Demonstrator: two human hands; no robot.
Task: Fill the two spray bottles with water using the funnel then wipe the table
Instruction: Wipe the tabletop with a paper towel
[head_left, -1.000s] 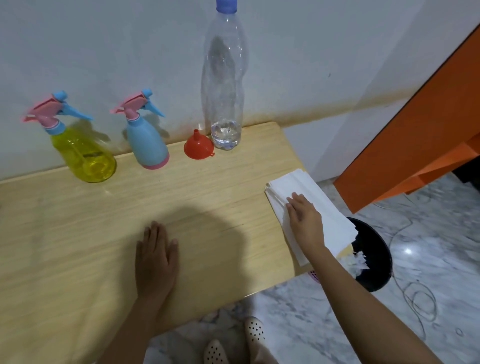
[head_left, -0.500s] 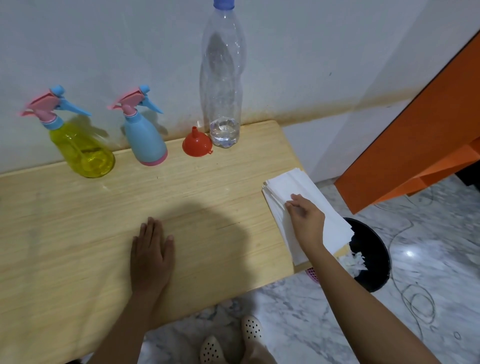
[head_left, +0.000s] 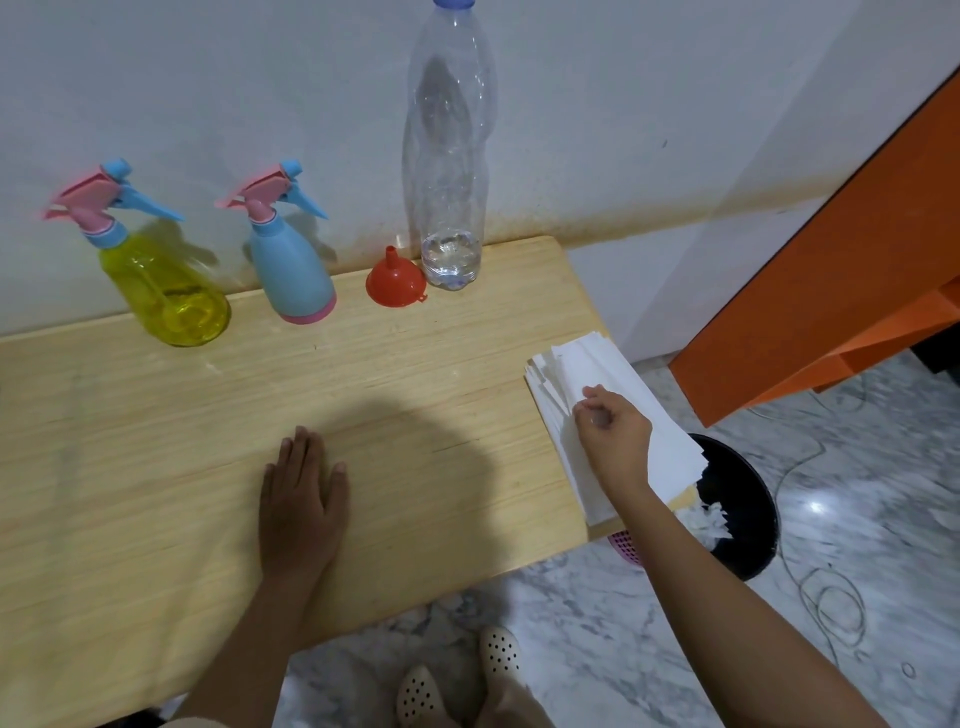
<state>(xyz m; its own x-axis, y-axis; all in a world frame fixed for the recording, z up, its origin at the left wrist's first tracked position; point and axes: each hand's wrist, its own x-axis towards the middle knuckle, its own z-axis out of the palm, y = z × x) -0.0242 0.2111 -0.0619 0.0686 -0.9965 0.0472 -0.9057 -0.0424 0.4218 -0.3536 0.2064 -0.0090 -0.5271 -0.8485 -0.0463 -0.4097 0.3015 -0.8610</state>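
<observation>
The filling part looks done. The yellow spray bottle (head_left: 166, 291) and the blue spray bottle (head_left: 293, 275) stand with their tops on, far ahead of the left fingers (head_left: 301, 447), by the wall. The red funnel (head_left: 395, 283) sits upside down just beside the big water bottle (head_left: 449, 156), which has only a little water at the bottom. So the step now seems to be getting ready to wipe. The right hand (head_left: 615, 441) is on the stack of white paper (head_left: 587, 364) at the right end of the bench (head_left: 156, 415). Its fingers (head_left: 597, 400) are curled and seem to pinch the top sheet. The left hand (head_left: 301, 499) lies flat on the bench, fingers straight, holding nothing, well to the left of the right fingers. Next the right fingers need to lift just one sheet and not drag the whole stack, which hangs a bit over the bench edge above a black bin (head_left: 743, 493). Then the sheet can rub over the bench.
</observation>
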